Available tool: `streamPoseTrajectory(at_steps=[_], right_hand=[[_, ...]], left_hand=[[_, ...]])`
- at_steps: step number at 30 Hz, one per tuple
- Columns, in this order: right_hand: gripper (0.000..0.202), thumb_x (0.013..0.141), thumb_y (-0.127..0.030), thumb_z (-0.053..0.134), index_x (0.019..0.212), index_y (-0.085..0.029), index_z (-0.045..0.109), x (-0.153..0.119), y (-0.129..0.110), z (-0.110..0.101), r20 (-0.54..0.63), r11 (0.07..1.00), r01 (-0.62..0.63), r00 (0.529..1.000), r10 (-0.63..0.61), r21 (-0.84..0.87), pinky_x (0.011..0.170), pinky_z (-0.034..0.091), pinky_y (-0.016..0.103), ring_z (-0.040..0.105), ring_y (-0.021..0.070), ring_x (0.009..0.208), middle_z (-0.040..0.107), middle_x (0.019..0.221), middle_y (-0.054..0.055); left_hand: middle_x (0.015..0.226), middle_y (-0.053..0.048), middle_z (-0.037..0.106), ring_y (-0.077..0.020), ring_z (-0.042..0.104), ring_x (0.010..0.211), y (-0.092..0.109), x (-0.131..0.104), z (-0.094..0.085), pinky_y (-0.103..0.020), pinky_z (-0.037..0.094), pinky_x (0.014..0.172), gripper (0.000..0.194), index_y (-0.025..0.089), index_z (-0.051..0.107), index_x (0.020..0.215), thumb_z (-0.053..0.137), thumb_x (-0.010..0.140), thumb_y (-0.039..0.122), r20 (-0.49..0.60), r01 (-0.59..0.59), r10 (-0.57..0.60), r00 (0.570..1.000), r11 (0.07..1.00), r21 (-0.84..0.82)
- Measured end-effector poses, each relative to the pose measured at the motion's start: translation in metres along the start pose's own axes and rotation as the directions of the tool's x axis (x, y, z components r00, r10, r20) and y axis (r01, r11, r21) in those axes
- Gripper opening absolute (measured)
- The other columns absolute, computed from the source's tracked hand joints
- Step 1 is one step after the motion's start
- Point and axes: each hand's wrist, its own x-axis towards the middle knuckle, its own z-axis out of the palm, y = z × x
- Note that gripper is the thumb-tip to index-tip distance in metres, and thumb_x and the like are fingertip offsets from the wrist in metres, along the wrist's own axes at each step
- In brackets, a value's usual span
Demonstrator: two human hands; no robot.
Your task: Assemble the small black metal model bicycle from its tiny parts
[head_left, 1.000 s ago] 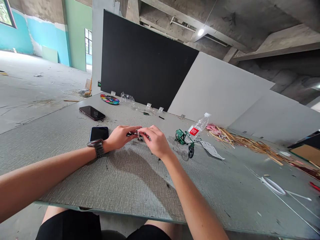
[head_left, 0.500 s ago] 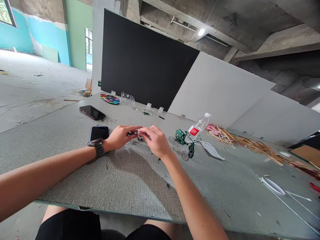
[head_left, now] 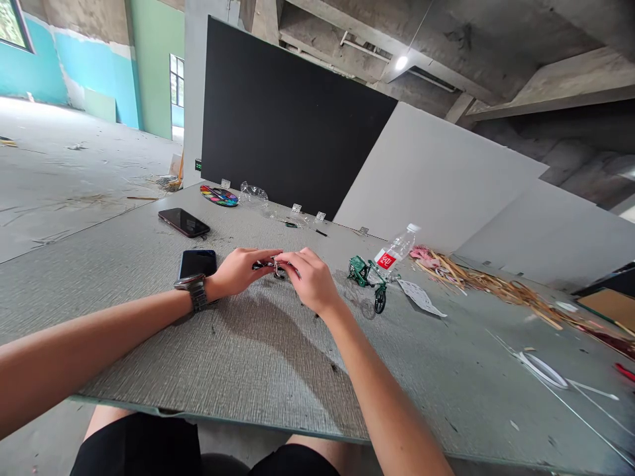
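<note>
My left hand (head_left: 239,272) and my right hand (head_left: 310,277) meet over the middle of the grey textured table (head_left: 238,370). Between their closed fingertips is a small dark and silvery object (head_left: 275,267), mostly covered by the fingers; both hands hold it. A dark watch is on my left wrist. Just behind that wrist a black phone (head_left: 197,263) lies flat. To the right of my right hand stands a small green model bicycle (head_left: 366,274) with black wheels, beside a clear bottle (head_left: 394,251) with a red label.
Farther back on the left lie a second phone (head_left: 183,223) and a colourful palette (head_left: 219,196), with clear plastic wrap (head_left: 254,194) beside it. A printed paper (head_left: 421,297), wood strips (head_left: 491,287) and a white coil (head_left: 543,370) lie to the right. Upright panels stand behind.
</note>
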Motion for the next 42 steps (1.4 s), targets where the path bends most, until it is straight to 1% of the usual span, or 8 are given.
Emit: streamPoseTrajectory(at_steps=[7, 15, 19, 26, 30, 34, 39, 42], right_hand=[[0.019, 0.100, -0.026, 0.050, 0.109, -0.025, 0.067, -0.0014, 0.0010, 0.0001, -0.002, 1.000, 0.006, 1.000, -0.006, 0.024, 0.074, 0.050, 0.029, 0.059, 0.0176, 0.085, 0.073, 0.095, 0.004], [0.017, 0.099, -0.026, 0.051, 0.104, -0.025, 0.068, -0.0015, 0.0009, 0.0002, -0.011, 1.000, -0.010, 1.000, 0.010, 0.006, 0.071, 0.049, 0.027, 0.060, 0.0164, 0.082, 0.069, 0.088, 0.004], [0.018, 0.098, -0.022, 0.051, 0.103, -0.024, 0.068, -0.0019, 0.0009, 0.0004, -0.027, 1.000, -0.001, 1.000, 0.001, -0.003, 0.069, 0.048, 0.027, 0.060, 0.0156, 0.078, 0.068, 0.084, 0.004], [0.017, 0.096, -0.020, 0.053, 0.103, -0.025, 0.068, -0.0009, 0.0008, 0.0008, -0.034, 1.000, -0.010, 0.999, 0.009, -0.025, 0.069, 0.048, 0.027, 0.060, 0.0161, 0.079, 0.068, 0.085, 0.004], [0.017, 0.097, -0.020, 0.053, 0.103, -0.023, 0.068, -0.0009, 0.0003, 0.0004, -0.040, 0.999, -0.011, 0.999, 0.009, -0.046, 0.069, 0.048, 0.026, 0.060, 0.0156, 0.077, 0.068, 0.086, 0.005], [0.018, 0.097, -0.020, 0.052, 0.105, -0.024, 0.067, -0.0011, 0.0001, 0.0004, -0.023, 0.998, -0.006, 1.000, 0.004, -0.059, 0.068, 0.048, 0.027, 0.060, 0.0162, 0.079, 0.069, 0.087, 0.004], [0.019, 0.097, -0.017, 0.051, 0.107, -0.025, 0.065, -0.0015, 0.0011, 0.0011, 0.005, 0.995, 0.033, 0.999, -0.033, -0.091, 0.071, 0.048, 0.027, 0.060, 0.0168, 0.083, 0.070, 0.086, 0.003], [0.020, 0.097, -0.017, 0.051, 0.108, -0.026, 0.066, -0.0018, 0.0008, 0.0011, 0.005, 0.993, 0.030, 1.000, -0.029, -0.116, 0.069, 0.048, 0.027, 0.060, 0.0166, 0.080, 0.069, 0.084, 0.003]], left_hand=[[0.114, -0.006, 0.074, -0.0200, 0.072, 0.094, -0.0003, 0.0003, -0.0003, -0.032, 0.054, 0.084, 0.038, 0.025, 0.062, 0.130, 0.061, 0.093, 0.034, 0.003, 0.019, -0.019, 1.000, 1.000, -0.016], [0.112, -0.006, 0.075, -0.0198, 0.072, 0.091, -0.0009, 0.0004, 0.0006, -0.032, 0.055, 0.083, 0.039, 0.026, 0.063, 0.130, 0.061, 0.093, 0.034, -0.004, 0.032, -0.032, 0.999, 0.999, -0.014], [0.109, -0.006, 0.076, -0.0190, 0.072, 0.087, -0.0002, 0.0005, 0.0005, -0.031, 0.055, 0.080, 0.039, 0.025, 0.063, 0.130, 0.062, 0.092, 0.034, -0.008, 0.044, -0.045, 0.999, 0.999, -0.018], [0.109, -0.006, 0.076, -0.0188, 0.072, 0.088, -0.0016, 0.0000, 0.0020, -0.030, 0.055, 0.081, 0.038, 0.026, 0.064, 0.129, 0.063, 0.091, 0.033, -0.021, 0.037, -0.038, 0.999, 0.999, -0.025], [0.110, -0.005, 0.075, -0.0190, 0.072, 0.090, -0.0011, 0.0001, 0.0015, -0.030, 0.055, 0.081, 0.038, 0.026, 0.063, 0.129, 0.062, 0.092, 0.032, -0.007, 0.030, -0.030, 1.000, 0.999, -0.021], [0.113, -0.006, 0.075, -0.0197, 0.072, 0.091, -0.0007, 0.0001, 0.0003, -0.032, 0.055, 0.083, 0.038, 0.026, 0.063, 0.129, 0.061, 0.092, 0.032, 0.004, 0.035, -0.035, 0.999, 0.999, -0.014], [0.114, -0.007, 0.074, -0.0211, 0.072, 0.096, -0.0009, 0.0002, -0.0001, -0.033, 0.054, 0.088, 0.038, 0.025, 0.063, 0.130, 0.060, 0.093, 0.034, 0.010, 0.019, -0.018, 1.000, 1.000, -0.011], [0.113, -0.007, 0.074, -0.0209, 0.072, 0.096, -0.0004, 0.0001, -0.0001, -0.033, 0.054, 0.088, 0.037, 0.025, 0.063, 0.130, 0.059, 0.093, 0.033, 0.010, 0.014, -0.014, 1.000, 1.000, -0.006]])
